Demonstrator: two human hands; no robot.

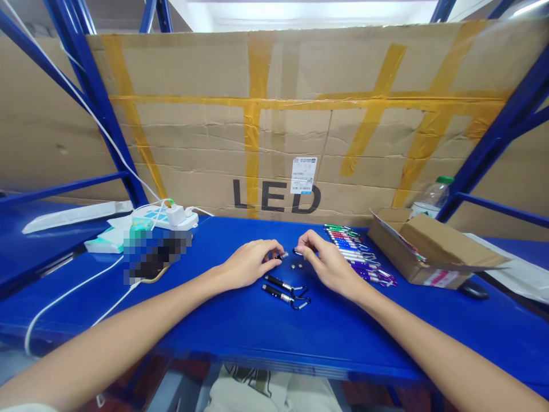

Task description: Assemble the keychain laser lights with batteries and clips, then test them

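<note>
My left hand (251, 263) rests on the blue shelf top (240, 320) and pinches a small dark pen-light piece (281, 256) at its fingertips. My right hand (326, 262) is just to the right, its fingers closed on a small dark clip part (297, 251). Between the hands lie two small round button cells (297, 266). Two black keychain pen-lights (285, 289) with clips lie just in front of the hands. A row of several coloured pen-lights (355, 252) lies beside my right hand.
An open cardboard box (429, 249) and a plastic bottle (431, 197) stand at the right, a dark object (472, 290) in front. A white power strip with charger (169, 217), white cables and a blurred item (154, 254) sit left. A taped cardboard wall marked LED (274, 131) closes the back.
</note>
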